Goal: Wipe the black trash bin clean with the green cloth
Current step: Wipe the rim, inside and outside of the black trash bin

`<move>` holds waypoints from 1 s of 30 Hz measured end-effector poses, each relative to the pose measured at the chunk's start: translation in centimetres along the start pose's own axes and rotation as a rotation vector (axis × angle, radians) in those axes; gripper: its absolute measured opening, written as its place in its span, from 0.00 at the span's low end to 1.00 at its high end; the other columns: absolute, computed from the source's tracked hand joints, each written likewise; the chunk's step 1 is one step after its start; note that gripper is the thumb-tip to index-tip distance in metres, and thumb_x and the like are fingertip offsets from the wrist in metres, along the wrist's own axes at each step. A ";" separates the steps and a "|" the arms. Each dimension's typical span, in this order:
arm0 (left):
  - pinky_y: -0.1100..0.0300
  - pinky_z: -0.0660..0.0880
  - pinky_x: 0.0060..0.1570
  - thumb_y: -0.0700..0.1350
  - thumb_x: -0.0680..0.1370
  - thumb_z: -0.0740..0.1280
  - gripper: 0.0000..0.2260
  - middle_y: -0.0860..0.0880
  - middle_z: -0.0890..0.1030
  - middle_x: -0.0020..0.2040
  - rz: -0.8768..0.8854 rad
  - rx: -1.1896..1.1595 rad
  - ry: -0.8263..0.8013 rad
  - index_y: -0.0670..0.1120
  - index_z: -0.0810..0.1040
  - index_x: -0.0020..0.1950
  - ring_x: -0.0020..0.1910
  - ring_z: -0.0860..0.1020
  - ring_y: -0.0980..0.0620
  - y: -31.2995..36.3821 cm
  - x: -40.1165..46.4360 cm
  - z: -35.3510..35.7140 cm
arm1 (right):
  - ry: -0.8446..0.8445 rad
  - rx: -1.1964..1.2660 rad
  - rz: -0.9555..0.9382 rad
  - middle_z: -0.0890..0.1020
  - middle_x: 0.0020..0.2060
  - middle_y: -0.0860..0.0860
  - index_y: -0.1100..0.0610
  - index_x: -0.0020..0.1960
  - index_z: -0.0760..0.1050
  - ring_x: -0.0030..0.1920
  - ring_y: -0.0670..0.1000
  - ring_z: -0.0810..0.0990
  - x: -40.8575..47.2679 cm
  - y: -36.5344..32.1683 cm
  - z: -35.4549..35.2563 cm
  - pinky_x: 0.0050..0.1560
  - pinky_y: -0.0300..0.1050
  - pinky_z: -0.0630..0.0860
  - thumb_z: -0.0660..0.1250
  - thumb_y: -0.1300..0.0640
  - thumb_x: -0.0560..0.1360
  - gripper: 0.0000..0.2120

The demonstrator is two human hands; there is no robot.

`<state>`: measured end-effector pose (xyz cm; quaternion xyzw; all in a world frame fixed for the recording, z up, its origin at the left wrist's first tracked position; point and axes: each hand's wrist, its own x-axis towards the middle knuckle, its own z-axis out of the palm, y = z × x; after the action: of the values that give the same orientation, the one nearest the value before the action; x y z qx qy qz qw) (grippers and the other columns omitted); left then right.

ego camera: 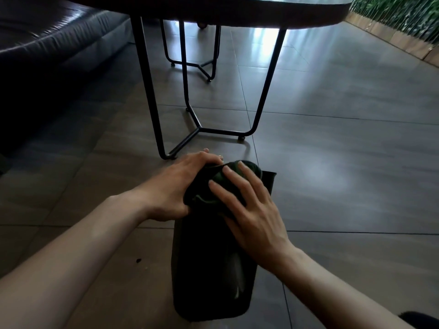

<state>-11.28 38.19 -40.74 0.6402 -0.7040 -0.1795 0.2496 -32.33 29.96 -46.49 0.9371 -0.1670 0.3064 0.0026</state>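
While the black trash bin (209, 269) lies on its side on the tiled floor (332, 162), directly below my view, both hands meet at its far end over the green cloth (213, 184). My left hand (175, 186) comes in from the left and curls its fingers over the top of the bunched cloth, thumb tucked under the near fold, so it is gripping the fabric. My right hand (251, 210) rests from the right with its fingers spread and flat, pressing the cloth against the bin's upper side rather than closing around anything. The cloth is dark and crumpled, sitting in a wad between the two hands, and part of it bulges past the right fingertips toward the bin's far rim (269, 176). I cannot tell from this angle which end of the bin is the mouth. Just beyond the hands stands a table (237, 13) with a dark top and thin black metal legs (152, 91), one foot planted just beside the left hand. A dark leather sofa (52, 43) fills the upper left, and a strip of green foliage (399, 13) shows at the upper right. A small dark speck (138, 260) sits on the floor left of the bin.
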 end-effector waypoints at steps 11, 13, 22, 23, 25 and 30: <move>0.52 0.60 0.77 0.43 0.66 0.80 0.46 0.55 0.62 0.78 -0.003 0.124 -0.047 0.60 0.57 0.75 0.81 0.50 0.61 -0.7 -0.8 -0.3 | -0.187 -0.115 -0.478 0.70 0.78 0.56 0.48 0.77 0.69 0.80 0.61 0.62 -4.9 -0.2 -0.1 0.76 0.59 0.67 0.59 0.57 0.87 0.20; 0.54 0.61 0.77 0.45 0.68 0.78 0.42 0.53 0.64 0.78 0.024 0.102 -0.009 0.57 0.59 0.76 0.81 0.52 0.61 -0.7 -0.7 -0.2 | -0.090 -0.065 -0.224 0.68 0.78 0.58 0.49 0.79 0.68 0.81 0.61 0.60 -1.1 -0.1 -0.6 0.76 0.60 0.66 0.65 0.54 0.84 0.23; 0.58 0.58 0.77 0.45 0.62 0.83 0.49 0.56 0.63 0.78 -0.064 0.137 -0.025 0.63 0.57 0.74 0.80 0.51 0.63 -2.0 -1.3 -0.6 | -0.292 -0.276 -0.680 0.67 0.79 0.54 0.48 0.81 0.62 0.80 0.61 0.63 -9.7 -2.9 3.0 0.79 0.59 0.60 0.56 0.55 0.86 0.23; 0.56 0.59 0.77 0.46 0.62 0.83 0.50 0.57 0.62 0.78 -0.067 0.126 -0.028 0.64 0.56 0.74 0.80 0.50 0.63 -1.9 -1.4 -0.6 | -0.308 -0.340 -0.778 0.67 0.79 0.52 0.46 0.80 0.61 0.79 0.59 0.65 -10.4 -2.4 2.8 0.79 0.58 0.59 0.55 0.56 0.86 0.23; 0.52 0.60 0.77 0.46 0.62 0.83 0.50 0.58 0.62 0.78 -0.060 0.120 -0.031 0.64 0.56 0.74 0.80 0.50 0.62 -1.6 -1.1 -0.5 | -0.289 -0.310 -0.784 0.68 0.78 0.52 0.45 0.80 0.63 0.79 0.58 0.65 -9.6 -1.1 2.1 0.80 0.58 0.60 0.55 0.57 0.87 0.22; 0.53 0.61 0.77 0.47 0.68 0.79 0.42 0.55 0.64 0.78 0.001 0.072 0.014 0.61 0.58 0.75 0.80 0.51 0.62 -0.9 -0.8 -0.2 | -0.054 -0.024 -0.041 0.64 0.80 0.59 0.48 0.81 0.61 0.82 0.62 0.56 -1.1 0.4 0.0 0.76 0.64 0.66 0.65 0.52 0.83 0.29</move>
<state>-10.36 38.84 -41.22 0.6497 -0.7086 -0.1493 0.2315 -33.28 29.94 -47.16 0.9483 -0.1513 0.2787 0.0156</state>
